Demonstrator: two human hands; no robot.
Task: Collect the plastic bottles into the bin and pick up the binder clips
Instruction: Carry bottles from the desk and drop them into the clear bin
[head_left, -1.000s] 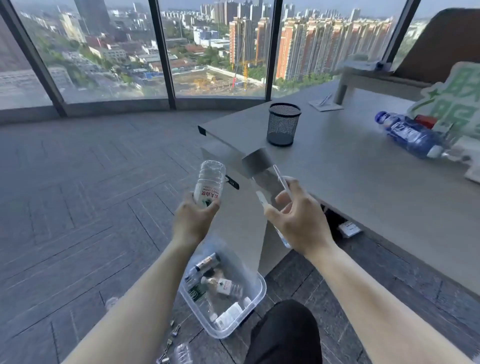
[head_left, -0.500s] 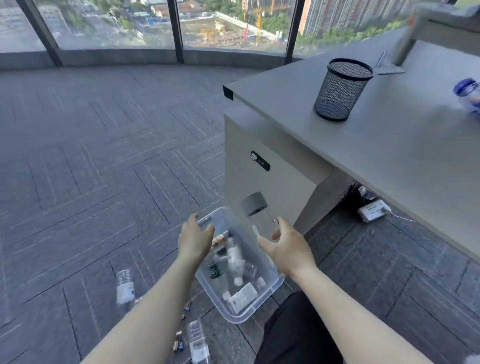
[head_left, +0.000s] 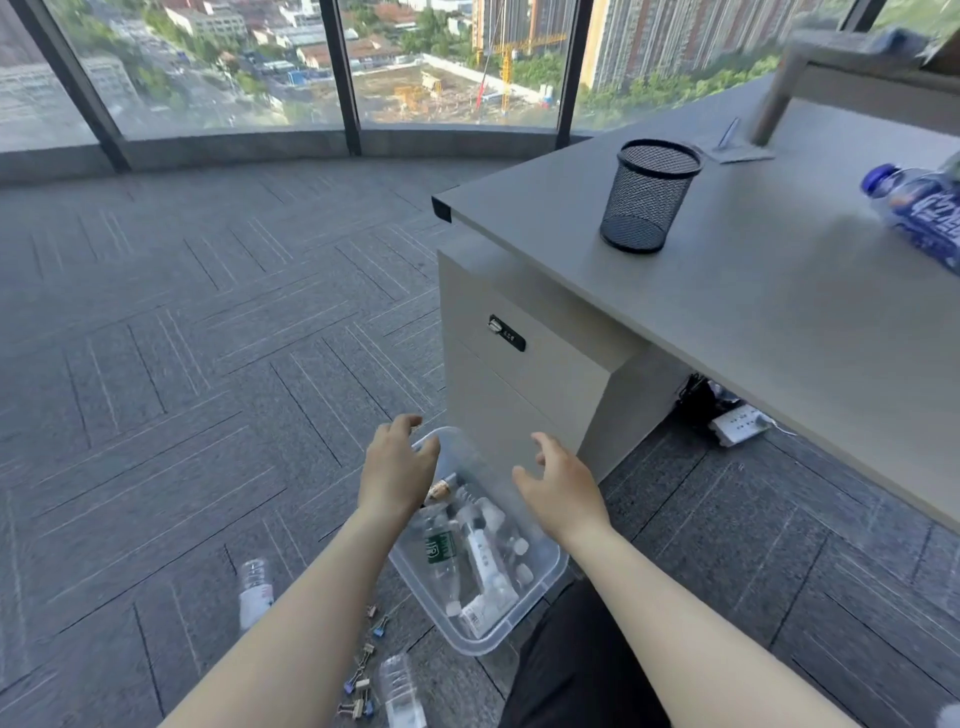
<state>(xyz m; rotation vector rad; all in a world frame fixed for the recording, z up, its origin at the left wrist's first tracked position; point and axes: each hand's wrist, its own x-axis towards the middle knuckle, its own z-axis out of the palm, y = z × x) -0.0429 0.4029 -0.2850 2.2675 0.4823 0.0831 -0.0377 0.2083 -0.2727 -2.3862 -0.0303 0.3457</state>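
A clear plastic bin (head_left: 540, 587) sits on the carpet beside the desk cabinet, with several plastic bottles (head_left: 467, 551) lying in it. My left hand (head_left: 397, 467) hovers over the bin's far left corner, fingers spread, holding nothing. My right hand (head_left: 558, 483) hangs over the bin's right side, also open and empty. Two clear bottles lie loose on the floor: one (head_left: 254, 592) left of my left arm, one (head_left: 400, 691) near the bottom. Several binder clips (head_left: 361, 675) are scattered between them. A blue-labelled bottle (head_left: 919, 208) lies on the desk (head_left: 727, 312) at far right.
A black mesh pen cup (head_left: 647, 195) stands near the desk corner. The grey drawer cabinet (head_left: 519, 374) with a lock is right behind the bin. A white power strip (head_left: 740, 423) lies under the desk. Grey carpet stretches left toward the windows.
Both hands came down over the bin and let go of what they held: the clear bottle left my left hand, the thin clear item left my right. The view tilted downward.
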